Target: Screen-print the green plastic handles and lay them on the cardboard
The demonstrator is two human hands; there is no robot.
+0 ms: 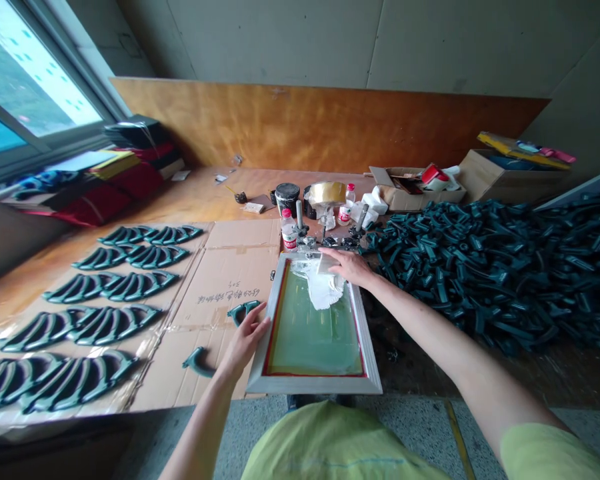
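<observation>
A screen-printing frame (375, 370) with metal edges lies in front of me, its green mesh (310, 340) smeared with white ink (325, 293) near the far end. My right hand (354, 268) is over that end, its fingers and thumb closed about a pale, flat scraper (327, 264), partly hidden. At the frame's left edge is my left hand (246, 337), fingers stretched out; whether it touches the edge is unclear. Just beyond its fingertips is a dark green curved handle (241, 312). Another curved green handle (198, 361) lies left of my wrist on the cardboard (215, 280).
Rows of green curved handles (123, 287) lie at left. A large heap of them (480, 267) covers the right side. Behind the frame stand metal clamps (325, 239), red-capped bottles (289, 230), a black tub (287, 197), a tape roll (326, 193) and an open carton (420, 198).
</observation>
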